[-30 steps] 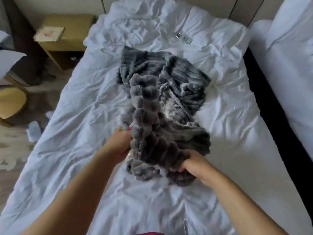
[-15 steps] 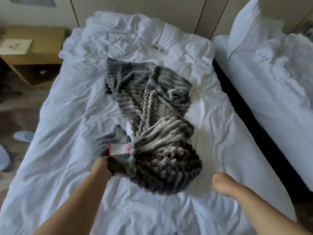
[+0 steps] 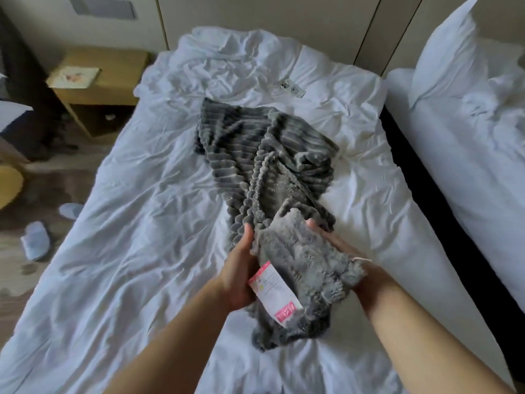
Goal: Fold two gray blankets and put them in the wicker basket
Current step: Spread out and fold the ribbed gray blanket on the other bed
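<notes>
A gray ribbed blanket (image 3: 261,160) lies crumpled along the middle of the white bed (image 3: 127,251). Its near end is lifted off the sheet, fuzzy underside up, with a pink and white label (image 3: 274,294) hanging from it. My left hand (image 3: 241,271) grips that end from the left, thumb up along the fabric. My right hand (image 3: 338,248) holds it from the right, fingers under and beside the cloth. I cannot tell whether the pile is one blanket or two. No wicker basket is in view.
A second white bed with a pillow (image 3: 454,66) stands to the right across a dark gap. At the far left are a wooden nightstand (image 3: 99,81) with a paper on it, and two pale slippers (image 3: 37,243) on the floor.
My right hand, which hung free to the right half a second ago, has come in and taken the blanket's near end. Both hands have raised that end and turned its label side up.
</notes>
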### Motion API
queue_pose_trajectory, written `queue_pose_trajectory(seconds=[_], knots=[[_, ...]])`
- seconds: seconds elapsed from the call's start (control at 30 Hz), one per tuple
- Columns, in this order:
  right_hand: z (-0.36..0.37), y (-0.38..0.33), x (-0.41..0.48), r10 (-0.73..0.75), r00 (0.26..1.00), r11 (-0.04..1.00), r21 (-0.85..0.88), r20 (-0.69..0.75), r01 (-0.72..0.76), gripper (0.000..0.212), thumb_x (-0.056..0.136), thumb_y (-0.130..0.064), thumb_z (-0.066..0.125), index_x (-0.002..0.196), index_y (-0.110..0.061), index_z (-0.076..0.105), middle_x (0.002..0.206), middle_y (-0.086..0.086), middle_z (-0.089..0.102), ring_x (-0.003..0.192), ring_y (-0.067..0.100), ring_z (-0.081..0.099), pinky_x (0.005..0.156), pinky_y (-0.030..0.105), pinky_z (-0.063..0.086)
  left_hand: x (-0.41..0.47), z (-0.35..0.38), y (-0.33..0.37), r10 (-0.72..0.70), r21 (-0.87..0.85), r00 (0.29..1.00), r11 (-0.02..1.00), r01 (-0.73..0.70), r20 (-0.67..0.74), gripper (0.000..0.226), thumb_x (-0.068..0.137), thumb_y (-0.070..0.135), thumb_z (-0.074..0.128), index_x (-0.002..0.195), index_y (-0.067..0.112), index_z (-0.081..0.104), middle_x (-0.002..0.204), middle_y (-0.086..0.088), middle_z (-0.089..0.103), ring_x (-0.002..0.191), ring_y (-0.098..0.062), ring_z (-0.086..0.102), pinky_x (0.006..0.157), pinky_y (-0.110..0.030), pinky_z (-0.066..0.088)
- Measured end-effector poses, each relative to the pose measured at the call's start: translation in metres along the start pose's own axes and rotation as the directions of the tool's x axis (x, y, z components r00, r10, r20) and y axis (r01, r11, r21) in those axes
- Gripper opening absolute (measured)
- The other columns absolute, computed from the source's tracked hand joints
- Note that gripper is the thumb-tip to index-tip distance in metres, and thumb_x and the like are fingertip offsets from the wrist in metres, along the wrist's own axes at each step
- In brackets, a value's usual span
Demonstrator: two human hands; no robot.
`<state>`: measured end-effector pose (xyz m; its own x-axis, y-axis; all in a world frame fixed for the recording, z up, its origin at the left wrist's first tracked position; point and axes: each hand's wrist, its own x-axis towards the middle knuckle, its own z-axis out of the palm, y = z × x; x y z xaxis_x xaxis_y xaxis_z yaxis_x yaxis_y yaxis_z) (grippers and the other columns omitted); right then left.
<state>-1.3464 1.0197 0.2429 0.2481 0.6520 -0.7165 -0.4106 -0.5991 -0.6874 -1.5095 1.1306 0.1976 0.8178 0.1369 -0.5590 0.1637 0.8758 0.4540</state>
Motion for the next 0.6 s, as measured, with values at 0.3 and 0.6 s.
queue_pose_trajectory(seconds=[0.3,0.6], knots=[[-0.029,-0.031,-0.005,-0.15,0.988,0.971,-0.196,-0.035,0.14,0.014,0.09,-0.006,0.058,0.101,-0.003,0.066,0.09,0.017,0.067,0.077,0.029,0.064,0.062,0.032,0.05,-0.022,0.027,0.002,0.468,0.705,0.837,0.693,-0.15,-0.282,0.042,0.08,-0.015,0.05,0.083,0.021,0.071,0.068,0.002,0.072,0.063,-0.014,0.068,0.053,-0.026,0.055],[-0.077,-0.034,0.016,-0.24,0.93,0.97,-0.109,-0.277,0.218,0.01,0.086,-0.009,0.062,0.081,-0.016,0.067,0.083,0.005,0.064,0.073,0.021,0.057,0.063,0.029,0.044,-0.056,0.019,-0.013,0.48,0.329,0.519,0.873,-0.359,-0.707,0.025,0.091,-0.01,0.044,0.083,0.006,0.062,0.058,-0.008,0.067,0.046,-0.022,0.064,0.046,-0.031,0.056]])
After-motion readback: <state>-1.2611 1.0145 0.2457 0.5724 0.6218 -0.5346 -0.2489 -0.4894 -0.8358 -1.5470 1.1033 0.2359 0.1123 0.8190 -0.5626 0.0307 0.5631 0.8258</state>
